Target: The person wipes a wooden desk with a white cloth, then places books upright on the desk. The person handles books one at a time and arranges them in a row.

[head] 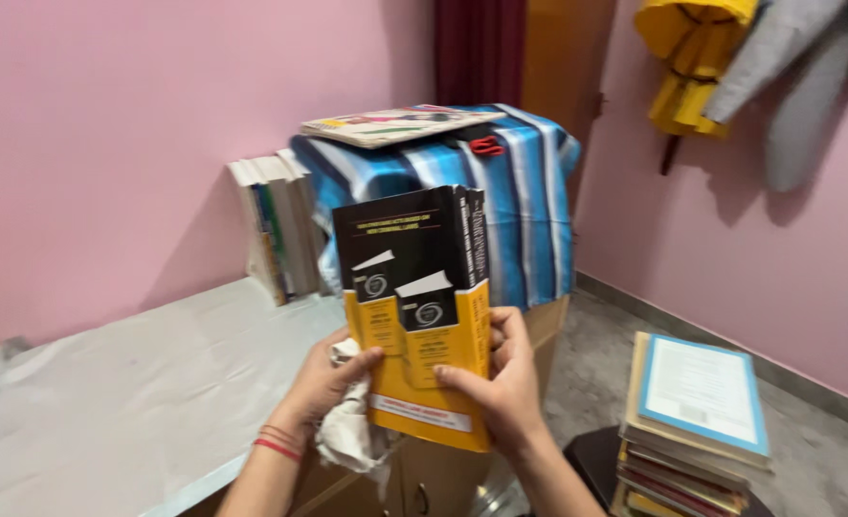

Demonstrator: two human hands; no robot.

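A thick black-and-yellow book stands upright in front of me, cover toward the camera. My left hand grips its lower left edge and also has a crumpled white cloth bunched under the fingers. My right hand clasps the book's lower right side along the spine, thumb on the cover. A red thread band circles my left wrist.
A paper-covered table runs along the pink wall. Upright books lean beside a blue striped cloth-covered block with a magazine and red scissors on top. A book stack sits at lower right. Clothes hang above.
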